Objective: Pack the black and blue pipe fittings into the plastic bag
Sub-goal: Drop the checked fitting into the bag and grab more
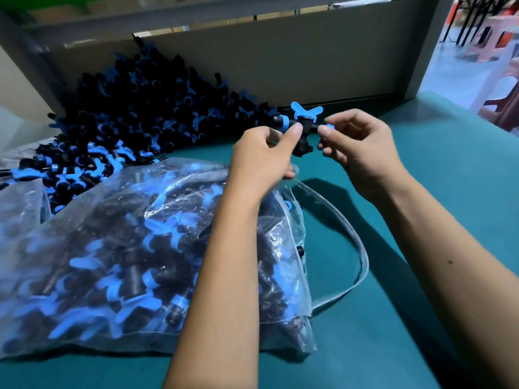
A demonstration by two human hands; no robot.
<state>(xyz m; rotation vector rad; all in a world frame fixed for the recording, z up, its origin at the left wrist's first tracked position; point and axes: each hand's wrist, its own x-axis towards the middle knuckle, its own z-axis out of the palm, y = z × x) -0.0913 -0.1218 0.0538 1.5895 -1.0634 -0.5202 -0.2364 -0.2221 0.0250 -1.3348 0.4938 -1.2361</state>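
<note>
Holding: both hands meet just above the frame's centre on 1 small black plastic pipe fitting with a blue butterfly-shaped handle (299,127).
Left hand: the left hand (264,155) pinches the fitting's left end between thumb and curled fingers.
Right hand: the right hand (362,148) pinches the blue collar on its right end between thumb and fingertips.
Handling: it looks like a rigid, light, moulded part; smooth plastic, probably a little slippery, unlikely to break if dropped in.
Where to grip: the black barrel seems the surest hold, since the blue wing may turn.
Bag: the clear, crinkled plastic bag (292,276), already well filled with fittings, lies in the lower left, its mouth opening toward the centre just under the left wrist.
Bag behaviour: the film is soft and floppy, so the mouth likely needs holding open.
Supply: a loose heap of black and blue fittings (134,116) fills the upper left, touching the bag.
Surroundings: the green table top (421,276); a grey board wall (280,60) behind the heap.
In the way: the left forearm lies over the bag's mouth.
</note>
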